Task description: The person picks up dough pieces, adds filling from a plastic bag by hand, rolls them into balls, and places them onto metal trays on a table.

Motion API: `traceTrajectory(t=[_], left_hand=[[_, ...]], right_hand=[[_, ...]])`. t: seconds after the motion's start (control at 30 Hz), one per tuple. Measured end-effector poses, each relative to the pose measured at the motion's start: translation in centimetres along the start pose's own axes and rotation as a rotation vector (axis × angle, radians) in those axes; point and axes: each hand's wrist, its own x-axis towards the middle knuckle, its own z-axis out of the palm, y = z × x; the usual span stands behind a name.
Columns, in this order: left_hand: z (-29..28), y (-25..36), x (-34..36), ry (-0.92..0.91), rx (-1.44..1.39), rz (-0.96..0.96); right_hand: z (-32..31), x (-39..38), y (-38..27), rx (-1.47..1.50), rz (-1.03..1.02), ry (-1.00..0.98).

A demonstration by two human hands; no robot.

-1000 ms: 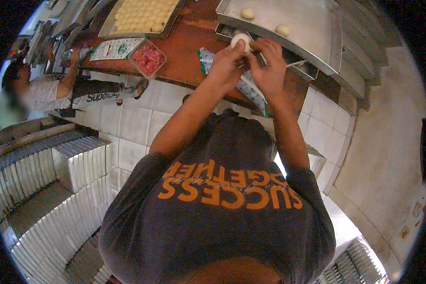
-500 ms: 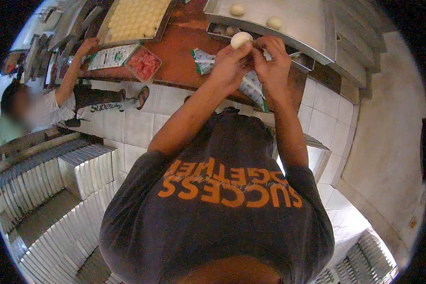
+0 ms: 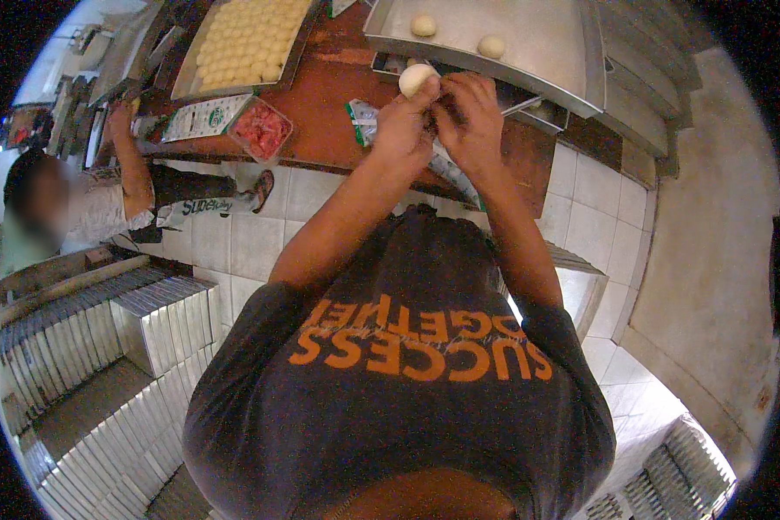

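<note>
Currently, a pale dough ball [image 3: 415, 80] sits pinched in the left hand [image 3: 402, 128]; whether the right hand [image 3: 472, 117], fingers gathered, grips anything cannot be told. Two balls [image 3: 491, 46] already lie on the broad tray [image 3: 550, 52] at two o'clock, mostly unfilled. Around nine stand a packed tray [image 3: 298, 50] and a red-filled tub [image 3: 280, 149]; the hands partly block the table [image 3: 329, 91].

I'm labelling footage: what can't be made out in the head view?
All in the head view:
Part of the pale ball: behind the left hand.
Right hand fingertips: blurred.
Lower tray contents: partly covered by the upper tray.
Upper tray's far end: cut by picture's top edge.
</note>
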Motion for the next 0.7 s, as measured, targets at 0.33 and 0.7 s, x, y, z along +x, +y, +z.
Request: traceTrajectory(t=[0.33, 0.7], left_hand=[[0.7, 5.2, -1.8, -0.127, 0.997, 0.425], [4.0, 7.2, -5.3, -0.682, 1.741, 1.302]], right_hand=[[-4.9, 1.1, -2.4, 0.406, 0.452, -0.132], [-5.9, 0.8, -3.8, 1.489, 1.219, 0.044]])
